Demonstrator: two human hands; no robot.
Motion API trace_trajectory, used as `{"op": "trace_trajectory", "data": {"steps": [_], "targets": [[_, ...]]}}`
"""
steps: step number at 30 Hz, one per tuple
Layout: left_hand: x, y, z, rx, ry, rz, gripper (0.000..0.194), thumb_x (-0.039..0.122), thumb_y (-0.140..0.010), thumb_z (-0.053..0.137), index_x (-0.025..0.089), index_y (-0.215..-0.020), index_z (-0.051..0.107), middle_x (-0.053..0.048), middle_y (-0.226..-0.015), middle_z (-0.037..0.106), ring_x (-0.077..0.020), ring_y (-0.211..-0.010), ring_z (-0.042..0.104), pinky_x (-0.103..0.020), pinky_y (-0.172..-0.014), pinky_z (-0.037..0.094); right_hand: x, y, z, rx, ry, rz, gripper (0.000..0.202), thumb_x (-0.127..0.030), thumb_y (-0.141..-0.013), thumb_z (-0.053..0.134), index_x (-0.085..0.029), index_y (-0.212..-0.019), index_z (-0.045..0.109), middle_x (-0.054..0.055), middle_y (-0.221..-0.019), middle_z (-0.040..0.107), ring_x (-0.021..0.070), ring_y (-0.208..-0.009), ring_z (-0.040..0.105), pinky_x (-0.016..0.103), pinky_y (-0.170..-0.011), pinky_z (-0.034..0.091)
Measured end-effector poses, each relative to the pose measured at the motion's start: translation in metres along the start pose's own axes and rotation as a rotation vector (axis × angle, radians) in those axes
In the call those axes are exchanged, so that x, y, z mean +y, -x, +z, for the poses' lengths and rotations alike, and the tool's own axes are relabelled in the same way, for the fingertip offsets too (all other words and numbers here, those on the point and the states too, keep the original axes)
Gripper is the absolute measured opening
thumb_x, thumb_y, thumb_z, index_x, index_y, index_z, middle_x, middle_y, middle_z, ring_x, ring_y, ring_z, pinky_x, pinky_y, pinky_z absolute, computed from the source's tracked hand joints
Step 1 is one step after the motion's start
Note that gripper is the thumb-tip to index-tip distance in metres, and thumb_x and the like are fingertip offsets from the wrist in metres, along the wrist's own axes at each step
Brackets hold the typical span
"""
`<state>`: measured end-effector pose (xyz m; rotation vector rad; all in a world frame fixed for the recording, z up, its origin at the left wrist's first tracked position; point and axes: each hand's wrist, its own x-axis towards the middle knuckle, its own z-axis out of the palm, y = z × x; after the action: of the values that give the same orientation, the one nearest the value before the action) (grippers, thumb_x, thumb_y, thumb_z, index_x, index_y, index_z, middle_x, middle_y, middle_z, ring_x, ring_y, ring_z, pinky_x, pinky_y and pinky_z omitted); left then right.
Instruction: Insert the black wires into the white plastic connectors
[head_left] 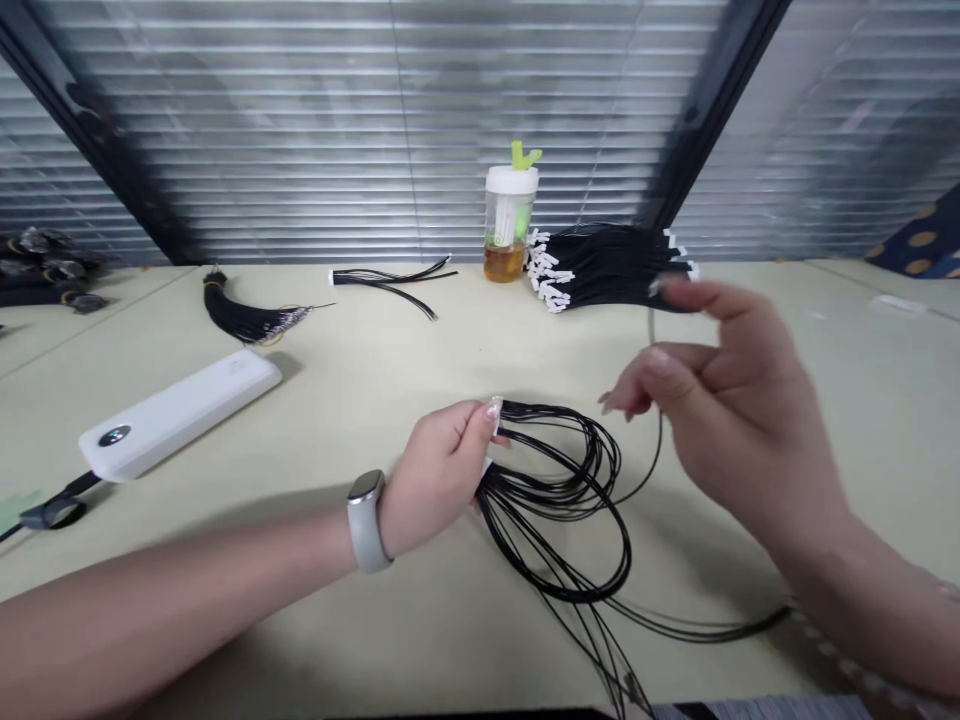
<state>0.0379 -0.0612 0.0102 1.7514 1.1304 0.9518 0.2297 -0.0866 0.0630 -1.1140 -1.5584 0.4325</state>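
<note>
My left hand (442, 465), with a grey-banded watch (366, 520) on its wrist, is closed on a bundle of black wires (577, 470). White connector pieces (496, 412) show at its thumb and below its fingers. From there the wires loop out to the right, and loose ends trail toward the front edge. My right hand (742, 400) is raised right of the loops, its index finger lifted apart from the thumb and curled fingers. One thin wire (660, 440) curves up behind this hand toward the index fingertip; whether it touches is unclear.
At the back lie a large stack of black wires (607, 265) with white connectors, a small cable (390, 283) and a tied bundle (251, 312). A bottle (511, 225) of amber liquid stands by the blinds. A white power bank (180, 415) lies left; more bundles (49, 270) sit far left.
</note>
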Motion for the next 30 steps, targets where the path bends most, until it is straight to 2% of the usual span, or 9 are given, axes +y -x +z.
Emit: {"op": "trace_trajectory", "data": {"steps": [2,4,7,11,16,23,30], "targets": [[0.0,0.0,-0.001,0.008,-0.025,0.02,0.043,0.045,-0.089,0.034,0.016,-0.058,0.039,0.004,-0.05,0.036,-0.0056,-0.047,0.038,-0.017,-0.048,0.037,-0.001,0.005,0.004,-0.185,0.164,0.073,0.008,-0.025,-0.086,0.05,-0.021,-0.093,0.051,-0.004,-0.061,0.058,0.0104,-0.056,0.055,0.023,-0.053,0.043],[0.001,0.0,-0.001,0.013,-0.043,0.034,0.042,0.043,-0.089,0.035,0.015,-0.059,0.041,0.004,-0.05,0.035,-0.0056,-0.048,0.036,-0.017,-0.047,0.035,-0.002,0.008,0.007,-0.336,0.313,0.125,0.011,-0.027,-0.085,0.05,-0.02,-0.077,0.053,-0.003,-0.06,0.056,0.009,-0.052,0.05,0.022,-0.048,0.037],[0.003,0.0,-0.002,0.002,-0.039,0.035,0.041,0.043,-0.089,0.034,0.015,-0.061,0.044,0.004,-0.051,0.037,-0.0057,-0.047,0.035,-0.018,-0.045,0.032,-0.004,0.011,0.012,-0.446,0.443,0.126,0.019,-0.028,-0.086,0.048,-0.019,-0.069,0.052,-0.004,-0.054,0.051,0.0075,-0.047,0.042,0.022,-0.045,0.03],[0.004,0.001,-0.002,-0.005,-0.039,0.041,0.042,0.043,-0.09,0.034,0.016,-0.058,0.04,0.004,-0.051,0.036,-0.0058,-0.048,0.034,-0.018,-0.046,0.031,-0.006,0.012,0.016,-0.554,0.474,0.113,0.022,-0.028,-0.087,0.045,-0.018,-0.069,0.053,-0.004,-0.058,0.053,0.0073,-0.05,0.041,0.022,-0.047,0.031],[0.003,0.002,-0.002,-0.003,-0.073,0.086,0.04,0.04,-0.09,0.034,0.016,-0.058,0.037,0.004,-0.052,0.036,-0.0064,-0.05,0.034,-0.019,-0.047,0.03,-0.008,0.01,0.015,-0.602,0.413,0.124,0.022,-0.026,-0.087,0.045,-0.019,-0.069,0.053,-0.005,-0.058,0.052,0.0067,-0.052,0.041,0.021,-0.049,0.032],[0.003,0.003,-0.001,-0.006,-0.098,0.101,0.039,0.039,-0.09,0.033,0.016,-0.059,0.039,0.004,-0.054,0.039,-0.0069,-0.052,0.036,-0.021,-0.051,0.032,-0.008,0.009,0.015,-0.595,0.392,0.163,0.022,-0.028,-0.087,0.045,-0.018,-0.07,0.053,-0.005,-0.06,0.053,0.0067,-0.053,0.042,0.02,-0.049,0.033],[0.005,0.004,-0.001,-0.016,-0.114,0.104,0.039,0.038,-0.09,0.033,0.016,-0.058,0.037,0.004,-0.052,0.037,-0.0068,-0.051,0.035,-0.021,-0.05,0.03,-0.008,0.009,0.014,-0.628,0.37,0.139,0.023,-0.027,-0.088,0.043,-0.018,-0.068,0.051,-0.004,-0.059,0.05,0.0071,-0.053,0.04,0.021,-0.049,0.031]]}}
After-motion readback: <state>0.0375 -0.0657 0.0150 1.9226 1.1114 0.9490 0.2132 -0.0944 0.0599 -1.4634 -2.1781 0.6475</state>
